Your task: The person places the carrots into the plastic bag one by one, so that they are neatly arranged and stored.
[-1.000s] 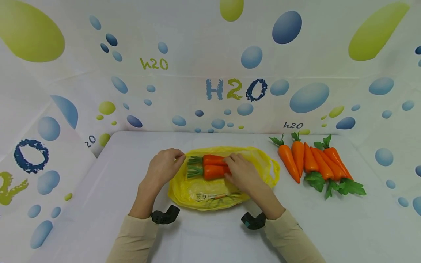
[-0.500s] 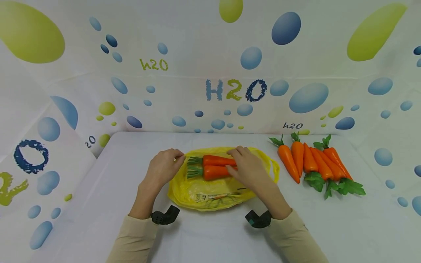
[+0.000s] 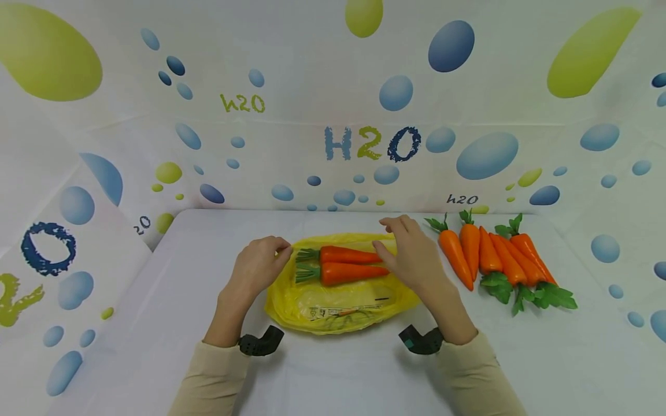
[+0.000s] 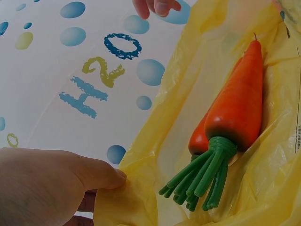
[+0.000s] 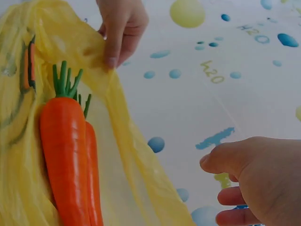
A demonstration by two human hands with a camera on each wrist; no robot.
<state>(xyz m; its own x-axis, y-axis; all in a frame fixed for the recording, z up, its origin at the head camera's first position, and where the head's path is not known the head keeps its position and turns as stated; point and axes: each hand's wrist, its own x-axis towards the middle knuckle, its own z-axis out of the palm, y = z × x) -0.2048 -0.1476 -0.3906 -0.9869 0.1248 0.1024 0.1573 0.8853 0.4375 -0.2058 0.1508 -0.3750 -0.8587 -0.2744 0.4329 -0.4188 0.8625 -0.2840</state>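
A crumpled yellow plastic bag (image 3: 302, 312) lies on the white table. Two orange carrots (image 3: 351, 273) with short green stalks lie side by side on it, stalks to the left. My left hand (image 3: 258, 264) pinches the bag's left edge between thumb and fingers, which the left wrist view shows close up beside the carrot stalks (image 4: 207, 174). Over the bag's right end is my right hand (image 3: 416, 254), fingers loosely bent and thumb apart. In the right wrist view, the right hand (image 5: 263, 179) holds nothing and stays apart from the carrots (image 5: 63, 150).
To the right of the bag, several more carrots (image 3: 489, 254) with leafy green tops lie in a row, some pointing the other way. A white backdrop (image 3: 291, 162) with blue and green spots and lettering rises behind the table (image 3: 156, 335).
My right hand has let go of the carrots and moved right and slightly back, uncovering most of their pointed ends. The left hand has stayed at the bag's edge.
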